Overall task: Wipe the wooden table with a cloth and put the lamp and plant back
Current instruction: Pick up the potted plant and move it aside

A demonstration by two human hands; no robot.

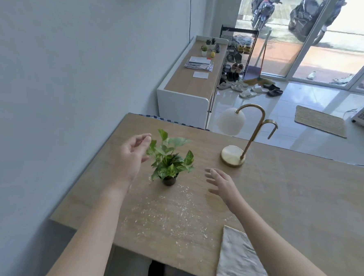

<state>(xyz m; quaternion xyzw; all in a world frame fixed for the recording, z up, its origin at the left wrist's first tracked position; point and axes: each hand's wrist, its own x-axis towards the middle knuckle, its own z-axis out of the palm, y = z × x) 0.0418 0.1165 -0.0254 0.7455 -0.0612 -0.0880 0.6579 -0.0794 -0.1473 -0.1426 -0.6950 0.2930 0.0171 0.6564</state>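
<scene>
The cloth (240,263) lies folded at the counter's (301,198) near edge, crumbs beyond it. Past those, the plant (170,161) stands upright between both spread, empty hands; the left grip (133,154) nearer, the right (221,180) apart. Lamp (236,141) farthest.

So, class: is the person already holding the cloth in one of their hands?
No: the folded cloth lies untouched on the wooden table, while the left hand and right hand hover open beside the plant.
</scene>
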